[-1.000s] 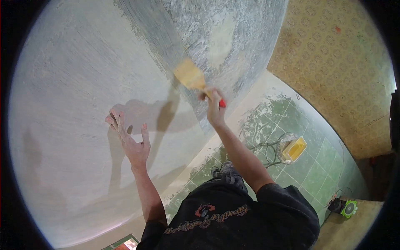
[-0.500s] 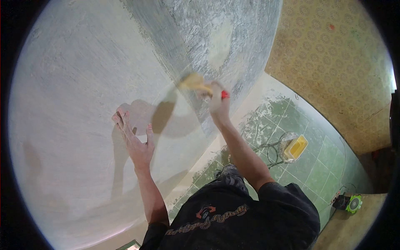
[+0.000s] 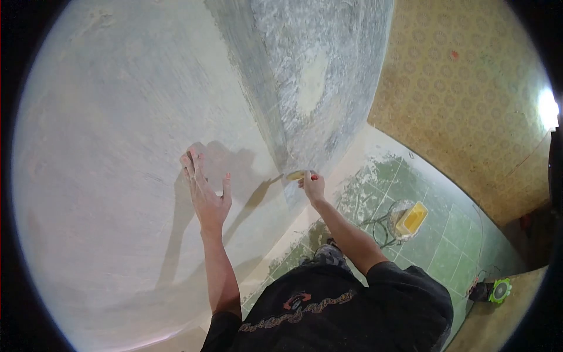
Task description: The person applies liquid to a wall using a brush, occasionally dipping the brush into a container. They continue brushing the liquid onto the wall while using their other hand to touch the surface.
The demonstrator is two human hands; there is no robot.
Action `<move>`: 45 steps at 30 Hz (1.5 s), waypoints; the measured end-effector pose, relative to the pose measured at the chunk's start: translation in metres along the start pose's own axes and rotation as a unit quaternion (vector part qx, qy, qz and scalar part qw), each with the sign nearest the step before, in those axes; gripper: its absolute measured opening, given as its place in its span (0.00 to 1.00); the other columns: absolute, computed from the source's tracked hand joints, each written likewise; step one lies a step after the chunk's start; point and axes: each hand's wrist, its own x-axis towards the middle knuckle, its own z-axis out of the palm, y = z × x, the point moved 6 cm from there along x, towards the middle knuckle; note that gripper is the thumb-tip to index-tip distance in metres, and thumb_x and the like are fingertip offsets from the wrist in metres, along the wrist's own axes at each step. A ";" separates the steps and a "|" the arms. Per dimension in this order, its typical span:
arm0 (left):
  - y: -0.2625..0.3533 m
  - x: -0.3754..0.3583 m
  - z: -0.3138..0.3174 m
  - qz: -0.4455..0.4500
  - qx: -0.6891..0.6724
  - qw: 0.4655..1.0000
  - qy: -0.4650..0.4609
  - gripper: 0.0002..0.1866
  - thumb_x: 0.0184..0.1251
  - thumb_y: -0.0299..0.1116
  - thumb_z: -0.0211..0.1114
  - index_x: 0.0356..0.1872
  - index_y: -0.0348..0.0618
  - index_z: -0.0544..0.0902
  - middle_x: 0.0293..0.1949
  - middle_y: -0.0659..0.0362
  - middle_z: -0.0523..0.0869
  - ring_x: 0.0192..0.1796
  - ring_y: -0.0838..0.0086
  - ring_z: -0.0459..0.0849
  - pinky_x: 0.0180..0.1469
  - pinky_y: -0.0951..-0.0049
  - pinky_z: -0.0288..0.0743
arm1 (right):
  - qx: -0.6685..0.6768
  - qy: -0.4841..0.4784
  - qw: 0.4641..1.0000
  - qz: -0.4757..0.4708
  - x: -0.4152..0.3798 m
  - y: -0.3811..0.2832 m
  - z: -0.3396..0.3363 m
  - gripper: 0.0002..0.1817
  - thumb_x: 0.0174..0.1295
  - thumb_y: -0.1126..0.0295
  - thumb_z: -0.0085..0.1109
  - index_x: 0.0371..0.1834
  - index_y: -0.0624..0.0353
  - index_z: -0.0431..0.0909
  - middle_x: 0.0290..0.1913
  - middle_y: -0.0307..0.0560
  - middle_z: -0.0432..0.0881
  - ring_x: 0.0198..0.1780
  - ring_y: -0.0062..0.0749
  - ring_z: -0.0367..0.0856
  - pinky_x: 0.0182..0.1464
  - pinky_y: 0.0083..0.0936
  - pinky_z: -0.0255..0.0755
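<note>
My right hand [image 3: 314,186] grips a putty knife [image 3: 296,175] with a flat yellowish blade and a red handle end. The blade shows nearly edge-on, close to or touching the plastered wall [image 3: 117,193] near its lower edge; contact is hard to judge. To the left, my left hand [image 3: 208,202] is open, thumb apart from the fingers, at the pale smooth part of the wall and holding nothing. Darker, rough grey plaster [image 3: 272,88] runs along the wall above my right hand, with a pale patch [image 3: 312,88] in it.
On the green tiled floor [image 3: 437,234], a yellow tub [image 3: 411,219] sits by a dusty round container and a loop of cable. Pale splatter covers tiles along the wall. A green-and-black device [image 3: 495,290] stands at lower right, below a patterned brown surface [image 3: 451,100].
My right hand has brought the putty knife down the wall, towards its lower edge, and the blade has turned edge-on. The view has shifted slightly; my left hand stays at the wall.
</note>
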 end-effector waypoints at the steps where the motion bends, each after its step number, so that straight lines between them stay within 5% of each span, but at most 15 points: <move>1: -0.002 -0.003 -0.001 0.000 0.000 1.000 0.004 0.39 0.72 0.38 0.67 0.79 0.37 0.60 0.84 0.45 0.55 0.85 0.44 0.47 0.84 0.43 0.48 | -0.056 -0.008 0.995 0.078 -0.003 0.004 0.002 0.21 0.78 0.59 0.49 0.44 0.64 0.87 0.36 0.43 0.89 0.35 0.26 0.87 0.42 0.25 0.81; 3: -0.005 0.001 0.002 0.000 -0.002 1.000 -0.005 0.39 0.73 0.38 0.67 0.79 0.37 0.60 0.83 0.45 0.56 0.85 0.44 0.47 0.84 0.43 0.47 | -0.015 -0.029 0.999 -0.009 0.013 -0.047 0.033 0.20 0.78 0.60 0.48 0.43 0.65 0.87 0.37 0.44 0.90 0.36 0.27 0.87 0.43 0.27 0.81; 7: -0.004 0.000 0.000 0.002 -0.007 1.000 -0.001 0.39 0.73 0.38 0.67 0.79 0.37 0.60 0.83 0.45 0.56 0.85 0.43 0.47 0.84 0.43 0.47 | 0.162 -0.063 0.945 -0.277 -0.021 -0.267 0.083 0.20 0.79 0.60 0.47 0.45 0.65 0.84 0.37 0.44 0.88 0.38 0.27 0.85 0.45 0.27 0.78; 10: 0.000 0.002 -0.003 0.024 0.009 1.000 0.002 0.39 0.73 0.39 0.67 0.79 0.36 0.60 0.83 0.45 0.56 0.85 0.44 0.48 0.84 0.44 0.47 | 0.213 -0.132 0.904 -0.345 -0.034 -0.333 0.097 0.23 0.81 0.56 0.41 0.50 0.64 0.83 0.42 0.48 0.89 0.44 0.31 0.87 0.51 0.31 0.79; 13: -0.001 0.001 -0.003 0.022 0.028 0.999 -0.003 0.40 0.73 0.40 0.67 0.79 0.36 0.60 0.83 0.46 0.56 0.85 0.45 0.48 0.84 0.45 0.48 | 0.157 -0.103 0.925 -0.330 -0.022 -0.287 0.101 0.24 0.82 0.56 0.40 0.49 0.64 0.83 0.41 0.47 0.88 0.43 0.28 0.86 0.51 0.30 0.77; 16: -0.005 -0.001 -0.003 0.004 0.009 1.000 0.003 0.39 0.72 0.40 0.67 0.79 0.37 0.62 0.83 0.47 0.57 0.85 0.47 0.49 0.84 0.45 0.48 | 0.082 -0.074 0.964 -0.242 -0.011 -0.147 0.066 0.23 0.82 0.55 0.43 0.45 0.61 0.84 0.37 0.42 0.87 0.38 0.22 0.81 0.45 0.26 0.75; 18: -0.004 0.000 -0.003 0.019 0.000 1.000 0.012 0.37 0.72 0.37 0.67 0.78 0.37 0.64 0.83 0.47 0.58 0.85 0.47 0.50 0.83 0.46 0.49 | 0.018 -0.055 0.989 -0.138 -0.035 -0.065 0.018 0.23 0.82 0.58 0.46 0.34 0.61 0.85 0.28 0.37 0.84 0.33 0.19 0.79 0.38 0.25 0.73; 19: -0.004 0.000 -0.004 0.018 -0.005 1.000 0.016 0.37 0.72 0.37 0.67 0.78 0.37 0.64 0.83 0.47 0.58 0.85 0.47 0.50 0.83 0.46 0.49 | -0.142 -0.045 0.988 -0.050 -0.039 -0.008 -0.019 0.21 0.81 0.61 0.48 0.35 0.61 0.85 0.26 0.36 0.83 0.28 0.17 0.78 0.33 0.23 0.73; 22: -0.001 0.003 -0.007 0.012 -0.006 1.000 0.012 0.35 0.73 0.36 0.66 0.77 0.38 0.65 0.83 0.46 0.59 0.85 0.47 0.51 0.83 0.46 0.49 | -0.110 -0.059 0.989 0.073 -0.096 0.046 -0.089 0.18 0.80 0.64 0.47 0.40 0.63 0.85 0.26 0.43 0.85 0.24 0.23 0.80 0.28 0.23 0.75; 26: 0.011 -0.009 -0.015 -0.016 -0.081 0.995 0.049 0.32 0.70 0.28 0.67 0.74 0.37 0.67 0.82 0.46 0.62 0.84 0.46 0.55 0.82 0.48 0.53 | -0.101 -0.054 0.986 0.121 -0.128 0.015 -0.125 0.15 0.79 0.65 0.46 0.47 0.64 0.81 0.31 0.49 0.88 0.26 0.27 0.83 0.30 0.24 0.76; 31: 0.054 -0.068 -0.025 -0.057 -0.192 0.978 0.059 0.28 0.67 0.22 0.68 0.68 0.38 0.72 0.77 0.43 0.70 0.79 0.46 0.66 0.79 0.51 0.60 | -0.087 -0.057 0.986 0.128 -0.120 -0.028 -0.137 0.19 0.81 0.62 0.41 0.49 0.65 0.80 0.37 0.50 0.89 0.36 0.27 0.86 0.43 0.25 0.78; 33: 0.069 -0.104 -0.013 -0.133 -0.238 0.962 -0.008 0.25 0.68 0.24 0.68 0.65 0.39 0.75 0.71 0.42 0.76 0.72 0.45 0.74 0.75 0.51 0.66 | -0.065 -0.070 0.986 0.134 -0.118 -0.037 -0.134 0.19 0.81 0.62 0.42 0.50 0.65 0.80 0.37 0.50 0.89 0.35 0.27 0.85 0.42 0.25 0.78; 39: 0.105 -0.218 0.022 -0.191 -0.202 0.956 -0.091 0.17 0.70 0.27 0.68 0.57 0.37 0.79 0.63 0.45 0.82 0.66 0.51 0.80 0.67 0.57 0.73 | -0.029 -0.130 0.986 0.098 -0.130 -0.091 -0.141 0.18 0.81 0.63 0.46 0.50 0.66 0.82 0.35 0.48 0.88 0.34 0.26 0.84 0.41 0.24 0.77; 45: 0.202 -0.283 0.041 -0.304 -0.236 0.917 -0.109 0.09 0.71 0.27 0.67 0.50 0.39 0.81 0.58 0.48 0.86 0.59 0.59 0.85 0.60 0.62 0.78 | -0.059 -0.158 0.983 0.068 -0.129 -0.135 -0.223 0.18 0.81 0.61 0.51 0.47 0.66 0.84 0.33 0.46 0.88 0.32 0.25 0.84 0.37 0.23 0.76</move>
